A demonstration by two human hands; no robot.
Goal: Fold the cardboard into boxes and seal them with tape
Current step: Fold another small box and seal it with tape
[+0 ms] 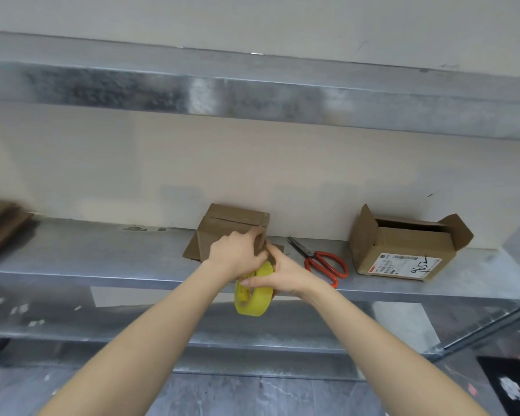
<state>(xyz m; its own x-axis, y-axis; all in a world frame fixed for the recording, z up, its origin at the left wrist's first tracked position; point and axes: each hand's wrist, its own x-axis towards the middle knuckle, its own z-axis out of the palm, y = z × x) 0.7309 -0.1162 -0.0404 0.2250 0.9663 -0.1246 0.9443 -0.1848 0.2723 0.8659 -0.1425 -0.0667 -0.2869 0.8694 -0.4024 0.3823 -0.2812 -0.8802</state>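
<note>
We see a long grey metal shelf (102,259) set against a pale wall. At its right end stands an open brown cardboard box with a white label (403,250), flaps up. A small brown cardboard box (228,223) sits mid-shelf with its top flaps closed, and a stack of flat brown cardboard (0,223) lies far left. Red-handled scissors (324,264) lie between the two boxes. The left grip (237,253) clasps the small box's near right corner. The right grip (285,274) pinches a yellow roll of tape (252,301) just below it.

The blurry cardboard pile (0,226) runs off the edge. The left hand (237,253) hides the front of the box (234,219), the right hand (285,274) part of the tape roll (252,304).
</note>
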